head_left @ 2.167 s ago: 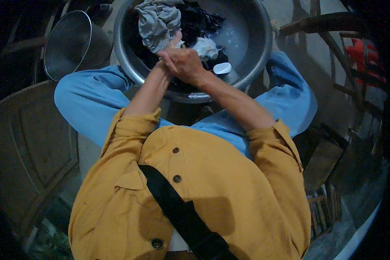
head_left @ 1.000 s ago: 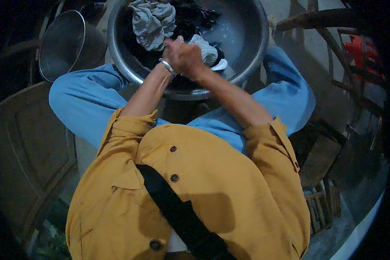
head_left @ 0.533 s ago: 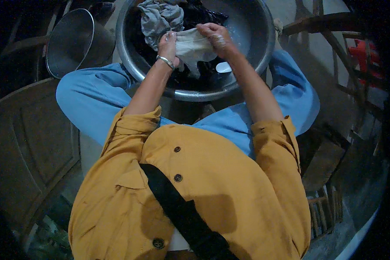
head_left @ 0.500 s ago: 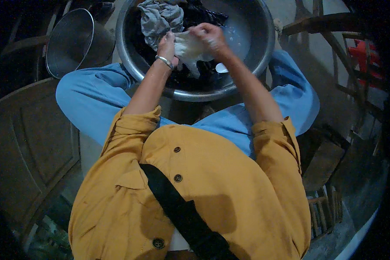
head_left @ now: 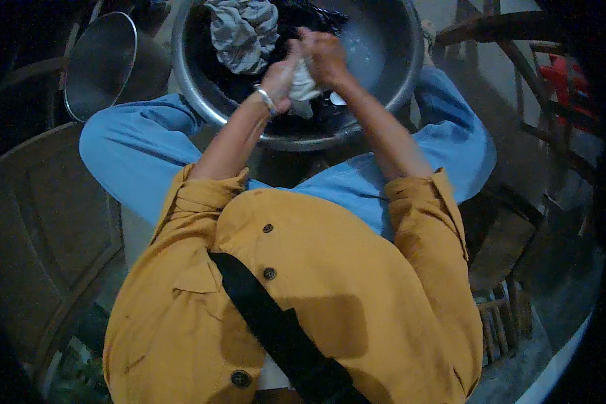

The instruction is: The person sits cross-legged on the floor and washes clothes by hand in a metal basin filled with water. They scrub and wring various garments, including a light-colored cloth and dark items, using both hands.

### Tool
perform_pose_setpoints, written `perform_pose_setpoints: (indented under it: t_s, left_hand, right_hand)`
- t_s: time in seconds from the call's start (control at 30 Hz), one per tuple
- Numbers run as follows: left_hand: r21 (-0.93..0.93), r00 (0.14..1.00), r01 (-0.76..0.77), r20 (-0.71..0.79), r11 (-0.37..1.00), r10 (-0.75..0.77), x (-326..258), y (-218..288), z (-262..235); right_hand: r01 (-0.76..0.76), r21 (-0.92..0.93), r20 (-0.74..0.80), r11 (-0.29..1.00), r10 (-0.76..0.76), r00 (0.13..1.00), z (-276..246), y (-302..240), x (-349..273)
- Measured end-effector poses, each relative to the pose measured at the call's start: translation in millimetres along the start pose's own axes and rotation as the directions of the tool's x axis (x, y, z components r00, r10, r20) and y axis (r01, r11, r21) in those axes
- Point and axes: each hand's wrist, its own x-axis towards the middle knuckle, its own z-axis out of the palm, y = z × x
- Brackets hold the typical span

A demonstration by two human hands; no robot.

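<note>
A wide metal basin point(head_left: 205, 108) stands in front of my crossed legs. Over it, my left hand point(head_left: 281, 79) and my right hand point(head_left: 324, 57) are pressed close together, both closed on a white cloth point(head_left: 304, 86) bunched between them. The cloth's lower end hangs below my fists. Inside the basin, a crumpled grey cloth point(head_left: 244, 37) lies left of my hands, on dark wet fabric point(head_left: 313, 12). Cloudy water point(head_left: 377, 50) shows at the right. A small white object point(head_left: 337, 98), its kind unclear, sits just under my right wrist.
To the left, a metal bucket point(head_left: 101, 67) lies tipped with its mouth toward me. A wooden panel point(head_left: 54, 202) is below it. Wooden furniture frames point(head_left: 498, 30) stand at the right, with something red point(head_left: 562, 81) behind them.
My hands have come together, bunching the white cloth that was stretched between them. My left hand moved right. The whole view has shifted slightly.
</note>
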Motion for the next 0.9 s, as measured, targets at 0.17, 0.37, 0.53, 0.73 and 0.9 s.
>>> perform_pose_setpoints:
  t_s: [0.17,0.37,0.53,0.73,0.9]
  left_hand:
    - [0.355,0.981,-0.189,0.036,0.915,0.189,6,17,-22]
    - [0.068,0.919,-0.359,-0.146,0.931,0.365,21,9,-33]
    - [-0.256,0.981,-0.176,-0.121,0.951,0.149,15,-3,-23]
    - [-0.324,0.907,0.048,0.411,0.945,0.095,40,-15,-64]
    - [-0.04,0.998,-0.033,0.059,0.999,0.035,11,-6,0]
  right_hand:
    - [-0.555,0.564,0.386,0.611,0.399,0.831,-27,19,8]
    - [-0.573,0.708,0.202,0.413,0.658,0.725,-25,-16,11]
    - [0.114,0.233,-0.116,0.966,-0.089,0.989,1,-51,2]
    - [0.173,0.149,-0.196,0.974,-0.142,0.97,-6,-71,-4]
    - [-0.087,0.139,-0.098,0.986,0.101,0.99,0,-1,7]
